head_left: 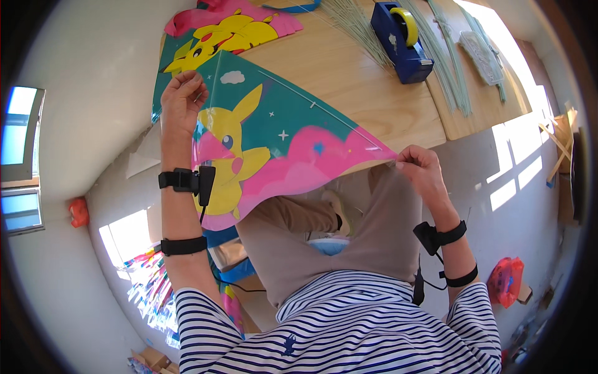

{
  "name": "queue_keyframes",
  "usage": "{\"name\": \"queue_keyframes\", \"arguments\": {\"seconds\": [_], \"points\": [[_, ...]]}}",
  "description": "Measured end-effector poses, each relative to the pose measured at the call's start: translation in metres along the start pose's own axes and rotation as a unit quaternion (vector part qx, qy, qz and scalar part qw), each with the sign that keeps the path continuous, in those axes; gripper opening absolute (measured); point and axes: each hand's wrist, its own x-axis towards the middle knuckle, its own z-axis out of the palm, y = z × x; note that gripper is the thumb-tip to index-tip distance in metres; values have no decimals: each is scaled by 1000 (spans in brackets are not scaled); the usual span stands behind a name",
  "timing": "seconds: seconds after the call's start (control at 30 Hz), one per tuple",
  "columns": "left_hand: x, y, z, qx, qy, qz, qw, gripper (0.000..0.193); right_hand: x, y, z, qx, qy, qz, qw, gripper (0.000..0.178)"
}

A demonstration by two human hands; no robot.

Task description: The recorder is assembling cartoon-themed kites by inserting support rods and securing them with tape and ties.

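Kite (274, 143): glossy film, triangular, lower edge hides the lap. Left hand (182, 100) pinches its top corner, right hand (420, 168) pinches the tip. Second kite (230, 28) cut off on wooden surface (374, 106).

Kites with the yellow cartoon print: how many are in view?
2. One kite held by the left hand and right hand; another kite lies behind on the table. More may be hidden.

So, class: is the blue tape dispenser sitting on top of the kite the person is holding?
No. The blue tape dispenser stands on the bare wooden table, apart from the kite held by the left hand and right hand.
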Motion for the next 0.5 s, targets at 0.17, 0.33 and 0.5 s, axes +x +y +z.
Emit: {"name": "queue_keyframes", "arguments": {"seconds": [0.17,0.33,0.5], "points": [[-36,-29,9,301,-110,-21,947,14,-4,-17,6,-37,-2,-26,999,1],[-89,-65,4,332,-194,-18,923,15,-7,-15,5,-36,-1,-20,999,2],[-137,-86,-2,417,-199,59,885,23,-10,-16,7,-37,-6,-25,999,1]]}}
